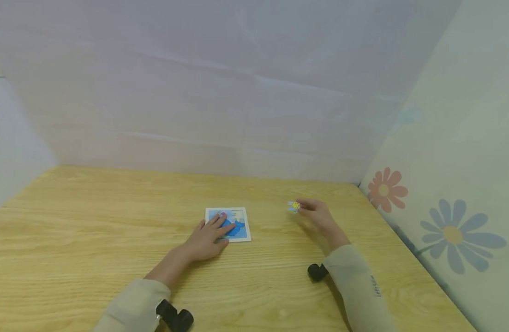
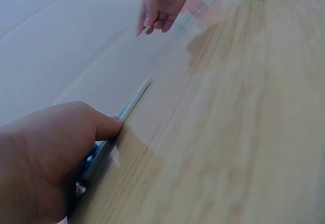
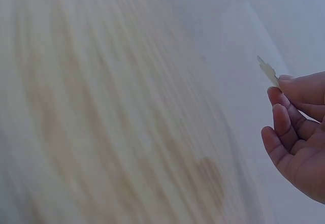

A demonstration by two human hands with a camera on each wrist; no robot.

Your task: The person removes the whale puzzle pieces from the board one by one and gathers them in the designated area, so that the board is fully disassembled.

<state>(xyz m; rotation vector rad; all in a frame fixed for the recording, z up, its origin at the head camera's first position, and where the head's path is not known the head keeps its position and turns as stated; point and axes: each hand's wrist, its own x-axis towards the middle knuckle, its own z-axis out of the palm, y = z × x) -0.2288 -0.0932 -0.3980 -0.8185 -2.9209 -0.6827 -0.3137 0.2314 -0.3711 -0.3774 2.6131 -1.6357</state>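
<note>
A small square jigsaw puzzle (image 1: 240, 234) with a white border and a blue animal picture lies on the wooden table. My left hand (image 1: 206, 240) rests on it with the fingers spread across its left part, hiding some of the picture. At the puzzle's upper right corner a pale patch shows in the picture. Right of the puzzle, my right hand (image 1: 319, 216) pinches a puzzle piece (image 1: 295, 205) printed with a yellow sun between thumb and index finger. In the right wrist view the thin piece (image 3: 267, 71) is seen nearly edge-on, held above the table.
The light wooden table (image 1: 113, 221) reaches back to a pale cloth wall (image 1: 196, 92). On the right stands a panel with a red flower (image 1: 383, 190) and a blue flower (image 1: 452, 234). Black wrist cameras (image 1: 177, 317) sit on both sleeves.
</note>
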